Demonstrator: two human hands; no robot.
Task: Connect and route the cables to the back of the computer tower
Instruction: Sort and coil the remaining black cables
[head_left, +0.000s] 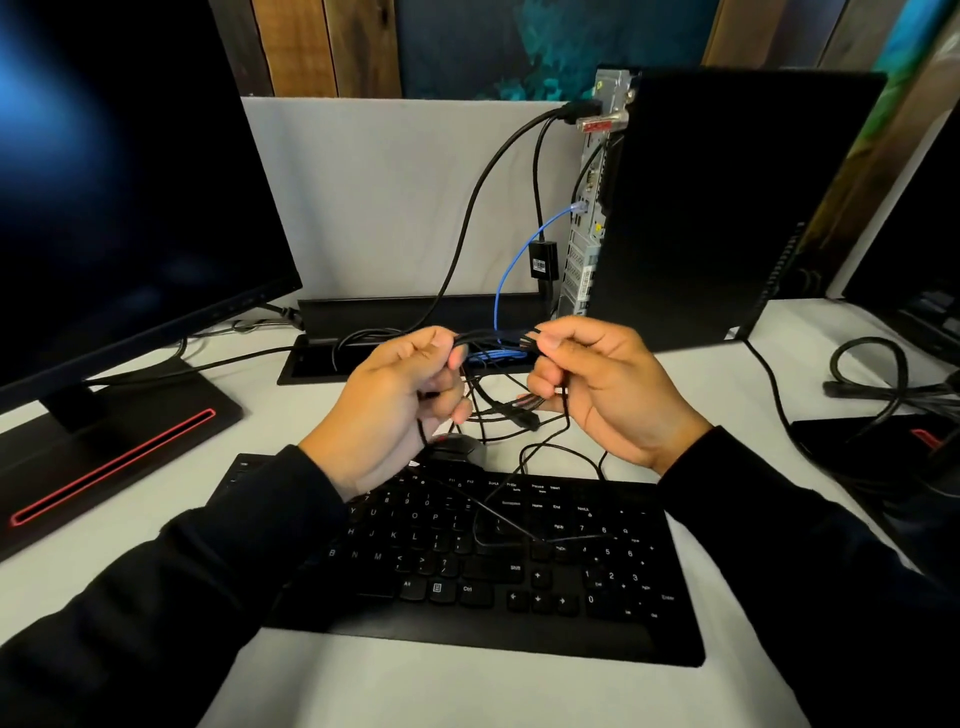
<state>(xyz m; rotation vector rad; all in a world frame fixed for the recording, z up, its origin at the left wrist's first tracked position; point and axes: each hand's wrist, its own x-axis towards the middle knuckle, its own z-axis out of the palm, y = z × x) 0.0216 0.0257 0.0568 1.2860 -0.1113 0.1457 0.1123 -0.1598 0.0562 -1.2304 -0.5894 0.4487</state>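
A bundle of thin black cables (493, 338) is held up between two hands, just in front of the computer tower (727, 208) and above the far edge of a black keyboard (467, 561). The left hand (395, 405) is curled around the bundle's left end, thumb pressed on top. The right hand (608, 384) pinches the bundle's right end between thumb and forefinger, where a small dark band appears to wrap the cables, though its make cannot be told. Loose black cable strands (519, 525) hang from the hands and trail across the keyboard's keys.

The tower stands upright with its rear panel turned toward the left. Into that panel a thick black cable (467, 208) is plugged near the top, and a blue cable (514, 260) is plugged lower down; both drop toward a black cable tray (322, 358) set in the white desk (467, 691) left of the tower's base. A small black adapter box (543, 260) hangs on a cable just beside the rear panel.

Left of the tower, well apart, a dark monitor (130, 182) is seen on a black stand with a red stripe (109, 467). To the tower's right, coiled black cables (878, 374) lie on the desk. A dark mouse (457, 447) is partly hidden under the left hand. Both arms are covered by black sleeves (208, 571).
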